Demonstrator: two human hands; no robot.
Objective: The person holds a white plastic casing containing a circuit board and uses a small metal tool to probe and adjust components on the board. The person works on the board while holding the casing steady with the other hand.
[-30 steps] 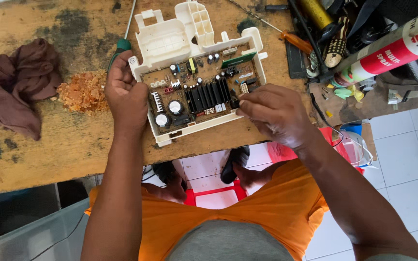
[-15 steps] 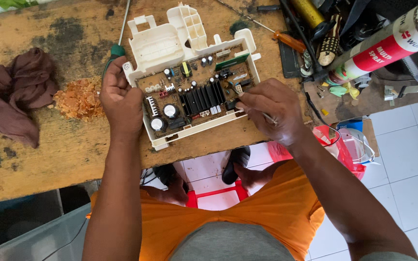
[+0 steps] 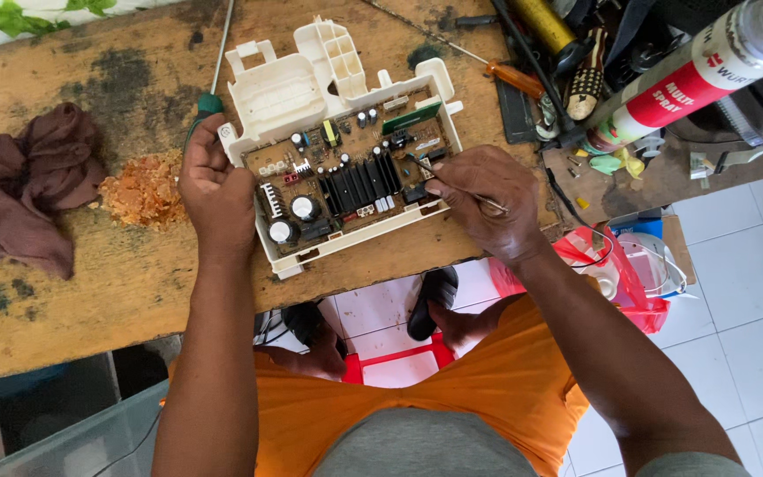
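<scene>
A brown circuit board (image 3: 346, 177) with black capacitors and a finned heat sink lies in a white plastic housing (image 3: 289, 88) on a worn wooden bench (image 3: 90, 283). My left hand (image 3: 215, 190) grips the housing's left edge. My right hand (image 3: 483, 199) pinches a thin metal probe (image 3: 424, 168), whose tip touches the right part of the board.
A brown rag (image 3: 24, 185) and a pile of orange crumbs (image 3: 141, 188) lie to the left. A green-handled screwdriver (image 3: 212, 84) rests behind the housing. An orange-handled screwdriver (image 3: 509, 78), a spray can (image 3: 691, 75) and cluttered tools sit at the right. A red bag (image 3: 620, 274) lies on the tiled floor.
The view has shifted a little. My right hand has moved onto the board's right part with the probe tip down on it. My left hand keeps its hold.
</scene>
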